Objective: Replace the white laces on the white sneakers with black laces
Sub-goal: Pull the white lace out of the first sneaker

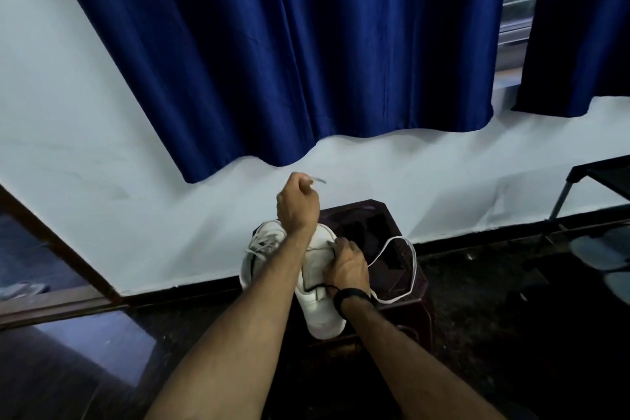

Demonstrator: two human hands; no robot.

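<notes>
A: Where is the shoe being worked on?

B: The near sneaker stands on the dark stool, its long axis running from about six o'clock up to twelve; the second sneaker sits just beside it at nine o'clock, with white lacing showing across it.

A: And the hands?

B: The left hand is raised at twelve o'clock of the near sneaker, fingers curled tight round the end of the white lace; the tip pokes out past the fist; the right hand rests on the sneaker's upper, fingers bent onto it by the eyelets, seemingly steadying it.

A: Where does the lace run?

B: A loose loop trails off at three o'clock, over the stool; a dark cord shows near the right wrist, perhaps a black lace, I cannot tell.

A: So the coming pull?

B: I judge it goes along the sneaker's long axis, away toward twelve; the left hand is the one placed for it.
</notes>
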